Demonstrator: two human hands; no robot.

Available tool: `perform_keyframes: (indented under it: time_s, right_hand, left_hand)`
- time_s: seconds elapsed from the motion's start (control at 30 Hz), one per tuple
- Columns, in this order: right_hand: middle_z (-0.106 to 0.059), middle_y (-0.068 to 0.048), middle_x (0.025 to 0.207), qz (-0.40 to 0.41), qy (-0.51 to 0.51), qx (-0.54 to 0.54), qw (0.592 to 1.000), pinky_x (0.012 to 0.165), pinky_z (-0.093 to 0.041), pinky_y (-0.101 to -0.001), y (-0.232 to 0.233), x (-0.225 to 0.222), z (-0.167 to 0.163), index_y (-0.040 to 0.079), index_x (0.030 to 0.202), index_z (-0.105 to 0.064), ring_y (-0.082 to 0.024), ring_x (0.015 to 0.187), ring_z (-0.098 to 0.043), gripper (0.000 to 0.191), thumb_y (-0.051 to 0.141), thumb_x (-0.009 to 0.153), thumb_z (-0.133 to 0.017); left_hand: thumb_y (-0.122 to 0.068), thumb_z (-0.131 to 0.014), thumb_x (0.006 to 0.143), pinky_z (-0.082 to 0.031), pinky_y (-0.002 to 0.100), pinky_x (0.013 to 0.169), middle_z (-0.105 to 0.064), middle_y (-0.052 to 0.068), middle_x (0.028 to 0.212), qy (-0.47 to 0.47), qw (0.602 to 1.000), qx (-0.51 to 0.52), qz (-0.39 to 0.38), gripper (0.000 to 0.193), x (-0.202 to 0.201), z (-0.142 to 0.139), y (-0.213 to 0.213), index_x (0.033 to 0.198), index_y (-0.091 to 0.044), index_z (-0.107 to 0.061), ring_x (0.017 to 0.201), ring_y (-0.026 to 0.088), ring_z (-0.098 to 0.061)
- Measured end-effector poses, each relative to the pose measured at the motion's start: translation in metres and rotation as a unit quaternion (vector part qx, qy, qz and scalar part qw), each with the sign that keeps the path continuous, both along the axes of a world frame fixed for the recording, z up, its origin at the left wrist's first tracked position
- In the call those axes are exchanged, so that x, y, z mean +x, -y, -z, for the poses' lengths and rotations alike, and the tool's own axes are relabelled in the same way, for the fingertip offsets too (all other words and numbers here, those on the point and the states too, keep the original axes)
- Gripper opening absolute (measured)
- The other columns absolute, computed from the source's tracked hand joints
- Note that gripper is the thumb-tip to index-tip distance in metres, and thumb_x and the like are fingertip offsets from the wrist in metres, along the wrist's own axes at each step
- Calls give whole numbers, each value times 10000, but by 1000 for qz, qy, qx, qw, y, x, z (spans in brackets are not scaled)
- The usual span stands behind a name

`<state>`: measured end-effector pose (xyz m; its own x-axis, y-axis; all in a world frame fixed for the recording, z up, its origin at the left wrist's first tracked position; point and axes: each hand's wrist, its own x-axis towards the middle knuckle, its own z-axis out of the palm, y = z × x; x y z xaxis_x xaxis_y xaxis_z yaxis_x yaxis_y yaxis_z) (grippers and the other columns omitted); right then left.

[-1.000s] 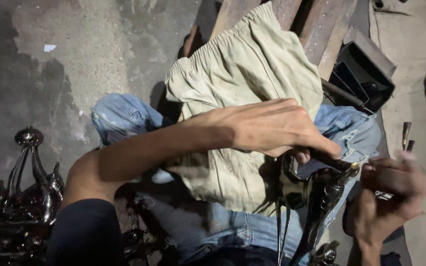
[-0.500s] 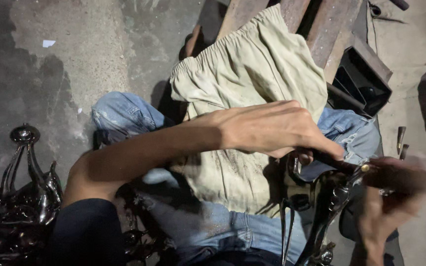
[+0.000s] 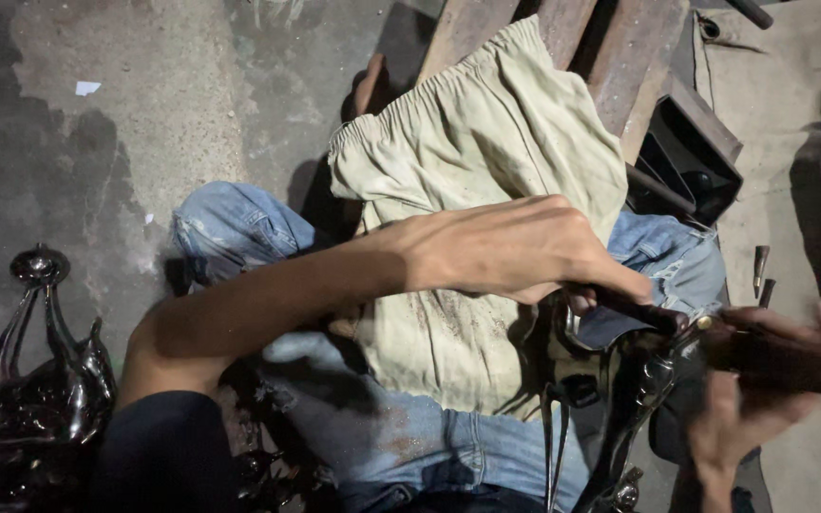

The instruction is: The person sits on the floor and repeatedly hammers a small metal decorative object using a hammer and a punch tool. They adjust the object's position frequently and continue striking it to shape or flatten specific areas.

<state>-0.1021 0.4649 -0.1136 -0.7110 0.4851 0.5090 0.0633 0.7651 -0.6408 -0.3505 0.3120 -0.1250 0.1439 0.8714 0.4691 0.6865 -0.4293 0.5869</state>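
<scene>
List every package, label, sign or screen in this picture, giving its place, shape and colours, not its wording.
Open dark box: upper right, on the floor beside the wooden planks; rectangular, black inside, brownish rim.
White paper scrap: upper left, on the concrete floor; small, roughly rectangular, no visible print.
No signs or screens.

Glossy dark metal castings (image 3: 40, 380), matt khaki cloth (image 3: 477, 209), rough concrete floor (image 3: 144, 114)

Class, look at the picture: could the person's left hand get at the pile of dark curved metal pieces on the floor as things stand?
Probably not at once: the left hand is pressed on the dark metal part across the lap, while the pile lies by the left elbow.
</scene>
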Motion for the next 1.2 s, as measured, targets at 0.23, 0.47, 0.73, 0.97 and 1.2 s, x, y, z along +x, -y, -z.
perform_keyframes:
  time_s: [0.23, 0.47, 0.73, 0.97, 1.2]
  right_hand:
    - [-619, -101, 1244, -7, -12, -79, 997, 1036, -540, -328, -13, 14, 15, 82, 1520, -348, -215, 1137, -651, 625, -49, 977, -627]
    - [-605, -89, 1200, -26, 17, -130, 991, 1049, -541, -300, -17, 12, 13, 36, 1603, -344, -196, 1149, -643, 634, -52, 1036, -614]
    - [-599, -138, 1222, -37, 82, 42, 995, 1067, -498, -310, -37, -1, -3, -41, 1362, -519, -213, 1144, -622, 396, -88, 998, -666]
    - [-640, -84, 1114, 0, 11, -57, 998, 954, -529, -313, -13, -20, -18, 48, 1355, -555, -205, 1023, -637, 541, -19, 828, -655]
    - [-633, -63, 1205, -9, -27, -112, 993, 908, -555, -271, -10, -19, -20, 85, 1434, -431, -157, 1050, -651, 542, 29, 932, -627]
  left_hand:
    - [211, -568, 821, -419, 249, 391, -634, -9, 664, 5, 1000, -23, -13, 726, 0, -4, 8, 1392, -234, -630, 451, 94, -514]
    - [145, -627, 852, -441, 240, 406, -697, -30, 747, 42, 999, 2, -7, 621, 1, -5, 12, 1354, -220, -650, 488, 64, -550]
    - [175, -600, 845, -389, 281, 391, -592, 16, 596, 18, 1000, -1, -23, 630, 2, -1, 17, 1344, -205, -665, 432, 107, -464]
    - [157, -638, 821, -418, 284, 416, -607, -34, 639, 20, 999, 0, -26, 640, 1, -5, 19, 1336, -223, -665, 464, 97, -500]
    - [108, -687, 837, -472, 235, 431, -619, -34, 673, 17, 999, -10, -45, 611, 2, -4, 19, 1331, -251, -663, 484, 79, -550]
